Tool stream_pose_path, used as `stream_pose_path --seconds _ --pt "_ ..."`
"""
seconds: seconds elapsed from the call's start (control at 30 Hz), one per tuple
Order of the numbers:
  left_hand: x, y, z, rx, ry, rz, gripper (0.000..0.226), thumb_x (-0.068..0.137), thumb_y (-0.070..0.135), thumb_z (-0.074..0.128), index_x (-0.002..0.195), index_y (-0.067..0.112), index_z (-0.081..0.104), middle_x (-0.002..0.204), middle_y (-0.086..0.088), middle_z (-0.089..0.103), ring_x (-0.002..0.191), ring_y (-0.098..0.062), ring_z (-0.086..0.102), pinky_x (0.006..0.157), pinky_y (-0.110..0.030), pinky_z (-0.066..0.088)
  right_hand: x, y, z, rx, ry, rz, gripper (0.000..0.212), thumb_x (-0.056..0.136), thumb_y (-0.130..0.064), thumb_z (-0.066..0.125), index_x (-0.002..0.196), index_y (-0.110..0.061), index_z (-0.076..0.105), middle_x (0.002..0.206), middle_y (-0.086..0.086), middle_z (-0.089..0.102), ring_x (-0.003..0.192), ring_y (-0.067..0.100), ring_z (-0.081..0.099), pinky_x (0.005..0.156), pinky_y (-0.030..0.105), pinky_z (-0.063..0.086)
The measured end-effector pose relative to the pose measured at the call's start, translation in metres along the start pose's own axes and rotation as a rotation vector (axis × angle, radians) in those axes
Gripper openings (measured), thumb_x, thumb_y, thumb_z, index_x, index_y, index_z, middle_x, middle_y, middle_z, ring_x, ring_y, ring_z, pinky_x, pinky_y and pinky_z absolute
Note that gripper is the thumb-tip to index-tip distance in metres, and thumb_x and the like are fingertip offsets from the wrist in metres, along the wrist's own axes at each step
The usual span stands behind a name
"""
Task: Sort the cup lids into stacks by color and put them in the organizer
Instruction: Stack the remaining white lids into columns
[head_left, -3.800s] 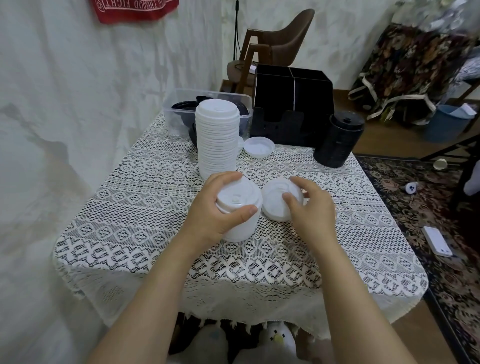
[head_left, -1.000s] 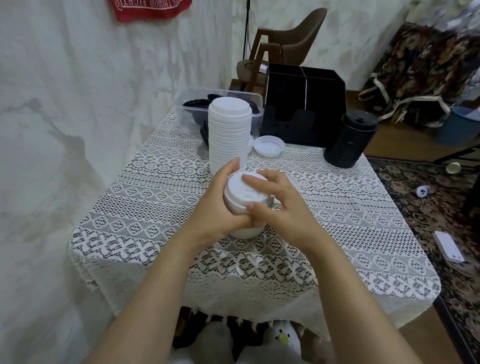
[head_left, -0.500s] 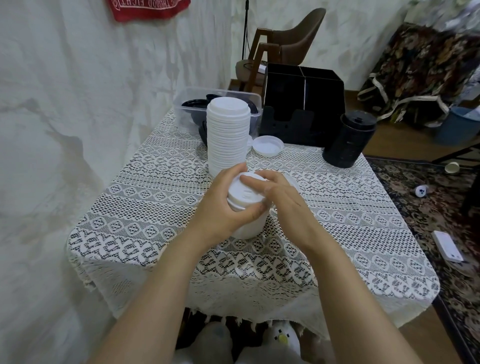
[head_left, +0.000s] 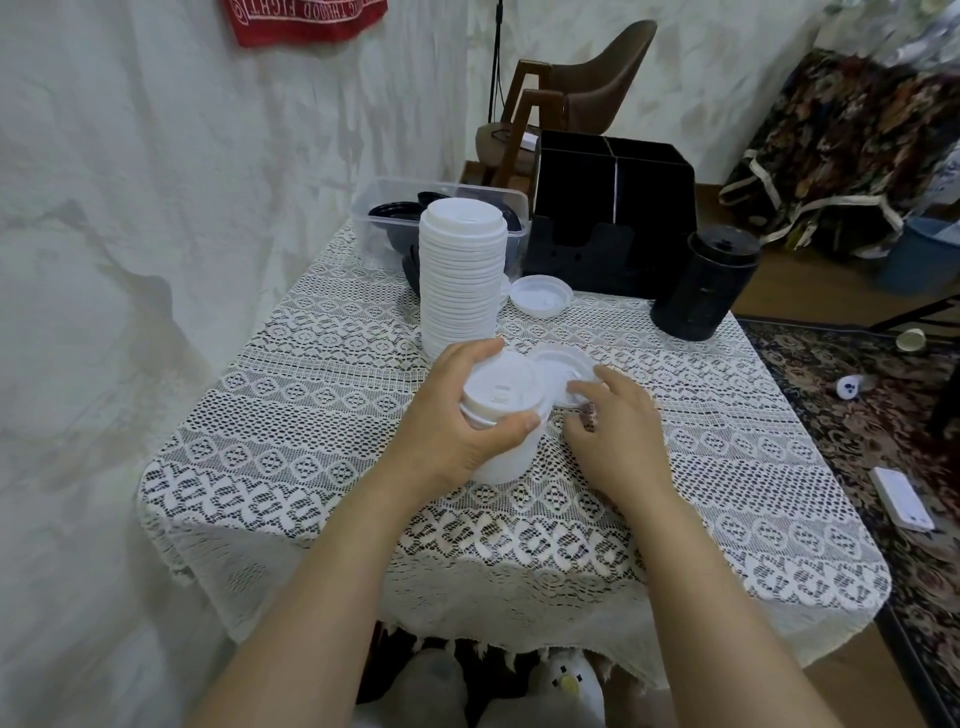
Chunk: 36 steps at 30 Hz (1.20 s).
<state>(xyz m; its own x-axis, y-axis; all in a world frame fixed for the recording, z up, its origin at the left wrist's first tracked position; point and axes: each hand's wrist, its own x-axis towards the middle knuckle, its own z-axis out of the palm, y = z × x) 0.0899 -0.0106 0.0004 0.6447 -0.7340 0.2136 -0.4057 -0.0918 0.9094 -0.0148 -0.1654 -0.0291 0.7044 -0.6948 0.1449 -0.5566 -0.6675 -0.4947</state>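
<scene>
Now grips a short stack of white lids (head_left: 503, 415) with the left hand (head_left: 457, 423), fingers curled round its far side, thumb pressed against the near rim. Holds it upright, bottom on the lace tablecloth (head_left: 311, 415), near the table's middle. Touches a loose white lid (head_left: 563, 370) just right of that stack with the right hand (head_left: 618, 434): fingertips loosely bent onto its near edge, thumb apart below, pinching nothing. Shows, farther back, a tall stack of white lids (head_left: 462, 275), an upturned white lid (head_left: 540, 295) beside it, the black organizer (head_left: 613, 218) behind, a black lid stack (head_left: 701, 283) to its right and a clear plastic bin (head_left: 384, 221) with black lids on the left.
</scene>
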Motion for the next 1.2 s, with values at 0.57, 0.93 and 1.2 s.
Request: stream_pose_path --seconds 0.57,0.93,1.2 --pt "-0.001 0.001 -0.002 -0.017 -0.022 -0.007 0.067 0.069 0.049 0.079 0.125 0.04 0.043 0.124 0.03 0.039 0.116 0.007 0.04 0.091 -0.012 0.036 0.008 0.003 -0.03 0.745 0.132 0.444 0.027 0.096 -0.011 0.047 0.111 0.0 0.066 0.101 0.0 0.058 0.067 0.012 0.048 0.074 0.038 0.045" --pt "-0.001 0.001 -0.002 -0.018 -0.022 -0.032 0.068 0.067 0.051 0.078 0.124 0.043 0.043 0.123 0.032 0.038 0.117 0.008 0.039 0.092 -0.014 0.037 0.004 0.019 -0.024 0.204 -0.152 0.125 0.09 0.076 -0.039 0.076 0.15 -0.036 0.024 0.152 -0.001 0.036 0.139 0.025 0.033 0.117 0.056 0.01" --pt "-0.003 0.001 -0.003 -0.05 -0.037 -0.05 0.069 0.061 0.056 0.078 0.12 0.053 0.043 0.129 0.029 0.039 0.12 0.004 0.041 0.097 -0.022 0.04 0.002 -0.004 -0.041 0.569 0.099 0.025 0.062 0.076 -0.037 0.075 0.133 -0.029 0.051 0.13 -0.005 0.049 0.118 0.02 0.052 0.096 0.042 0.049"
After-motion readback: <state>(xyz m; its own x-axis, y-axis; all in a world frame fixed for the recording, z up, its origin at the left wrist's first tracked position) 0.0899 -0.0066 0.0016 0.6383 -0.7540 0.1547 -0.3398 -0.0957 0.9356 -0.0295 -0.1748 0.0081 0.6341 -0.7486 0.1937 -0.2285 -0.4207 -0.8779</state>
